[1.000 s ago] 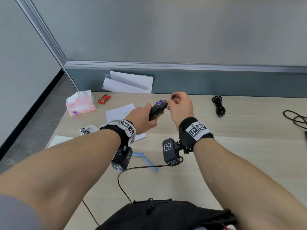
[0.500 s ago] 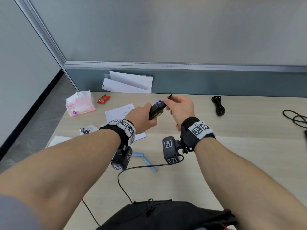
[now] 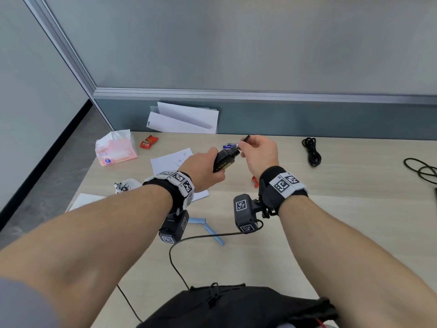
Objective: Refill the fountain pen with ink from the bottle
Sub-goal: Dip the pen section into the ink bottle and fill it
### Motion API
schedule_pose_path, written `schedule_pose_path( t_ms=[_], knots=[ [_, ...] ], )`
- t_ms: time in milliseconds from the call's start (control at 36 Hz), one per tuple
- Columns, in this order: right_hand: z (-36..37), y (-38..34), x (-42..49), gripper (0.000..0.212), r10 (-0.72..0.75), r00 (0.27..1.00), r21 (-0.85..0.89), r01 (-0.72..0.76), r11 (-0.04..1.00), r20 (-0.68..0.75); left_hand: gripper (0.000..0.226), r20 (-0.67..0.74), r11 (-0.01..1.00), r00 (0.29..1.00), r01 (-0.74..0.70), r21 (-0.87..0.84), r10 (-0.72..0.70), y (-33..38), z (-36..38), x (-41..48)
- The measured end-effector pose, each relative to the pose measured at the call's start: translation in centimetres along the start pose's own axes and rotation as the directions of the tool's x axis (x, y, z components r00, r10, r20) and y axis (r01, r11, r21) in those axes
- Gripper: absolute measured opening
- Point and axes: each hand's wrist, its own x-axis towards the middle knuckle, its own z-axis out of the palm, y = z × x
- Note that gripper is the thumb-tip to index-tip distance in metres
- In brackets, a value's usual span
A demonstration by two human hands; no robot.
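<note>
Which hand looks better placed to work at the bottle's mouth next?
Probably the right hand: it pinches a small black piece right beside the neck of the ink bottle, while the left hand grips the bottle.

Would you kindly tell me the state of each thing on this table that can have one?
bottle: uncapped, tilted, gripped by the left hand.
cap: off the bottle, pinched by the right hand.
cable: coiled, lying on the table.
tissue pack: lying on the table, tissue poking out.
blue pieces: lying untouched on the table.
</note>
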Motion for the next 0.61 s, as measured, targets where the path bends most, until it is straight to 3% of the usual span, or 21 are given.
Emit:
schedule_pose_path(
  t_ms=[611],
  knots=[
    [0.3, 0.13, -0.12, 0.018, -0.081, 0.997, 0.013, 0.081, 0.997, -0.007, 0.031, 0.008, 1.0, 1.0, -0.005, -0.012, 0.005, 0.17, -0.08, 0.19]
  ],
)
